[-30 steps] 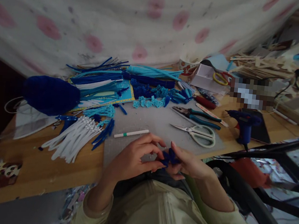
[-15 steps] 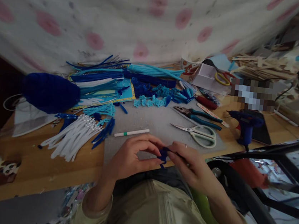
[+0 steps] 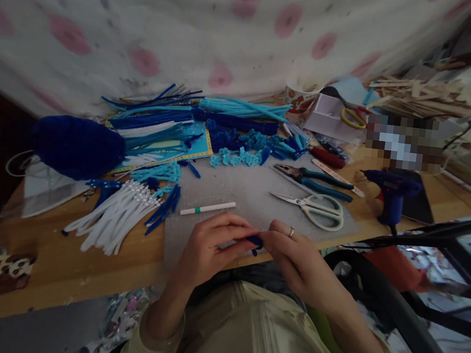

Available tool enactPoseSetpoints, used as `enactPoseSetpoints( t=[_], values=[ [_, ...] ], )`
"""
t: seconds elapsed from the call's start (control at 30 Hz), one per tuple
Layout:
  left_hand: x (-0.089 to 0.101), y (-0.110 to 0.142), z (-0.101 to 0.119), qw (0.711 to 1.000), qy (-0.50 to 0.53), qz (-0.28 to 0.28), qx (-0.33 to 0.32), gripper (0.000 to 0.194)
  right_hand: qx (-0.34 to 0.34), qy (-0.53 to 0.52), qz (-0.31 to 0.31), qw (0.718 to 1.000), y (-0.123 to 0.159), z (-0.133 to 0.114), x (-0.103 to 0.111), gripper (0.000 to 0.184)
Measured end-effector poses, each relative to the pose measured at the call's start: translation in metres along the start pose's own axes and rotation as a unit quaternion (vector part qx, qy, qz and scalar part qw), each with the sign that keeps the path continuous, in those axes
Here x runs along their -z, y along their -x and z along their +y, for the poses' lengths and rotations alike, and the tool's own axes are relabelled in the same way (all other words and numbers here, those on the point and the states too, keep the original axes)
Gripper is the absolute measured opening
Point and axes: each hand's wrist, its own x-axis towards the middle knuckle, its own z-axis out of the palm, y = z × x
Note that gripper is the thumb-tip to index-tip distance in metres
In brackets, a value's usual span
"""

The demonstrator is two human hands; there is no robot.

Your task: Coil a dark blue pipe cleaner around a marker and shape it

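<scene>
The fingers (image 3: 233, 233) of the left hand (image 3: 208, 250) are closed in a pinch on the left side of a small dark-blue chenille piece (image 3: 255, 241). The fingers of the right hand (image 3: 300, 257) are drawn together at its right side and grip it; their undersides are hidden. The piece is located between both sets of fingertips, at the near edge of the counter (image 3: 113, 277).

Beyond the hands, a grey mat (image 3: 225, 189) lies on the counter. It carries a white pen (image 3: 208, 208) with a green band, nearest the left hand. Scissors (image 3: 320, 210) with pale-green handles lie beyond the right hand; teal-handled pliers (image 3: 301, 175) lie just behind them. White bead-tipped stems (image 3: 105, 221) lie left of the mat.
</scene>
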Motion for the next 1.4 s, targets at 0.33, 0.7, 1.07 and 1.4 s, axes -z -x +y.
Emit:
enactPoseSetpoints(
  t=[0.33,0.7,1.07,1.4],
  values=[
    [-0.042,0.013,0.0,0.952,0.178,0.203,0.141,0.007,-0.064,-0.17,0.046,0.982,0.001,0.007,-0.008,0.026],
    [-0.055,0.009,0.002,0.792,0.435,0.271,0.333,0.039,-0.11,-0.191,0.123,0.968,0.003,0.005,-0.042,0.031],
    [-0.038,0.014,-0.01,0.823,0.453,0.236,0.248,0.035,-0.015,-0.088,0.181,0.979,0.001,-0.006,-0.023,0.016],
    [-0.037,0.025,-0.012,0.883,0.413,0.155,0.16,0.027,0.021,-0.103,0.176,0.979,-0.001,-0.029,-0.011,0.027]
  ],
)
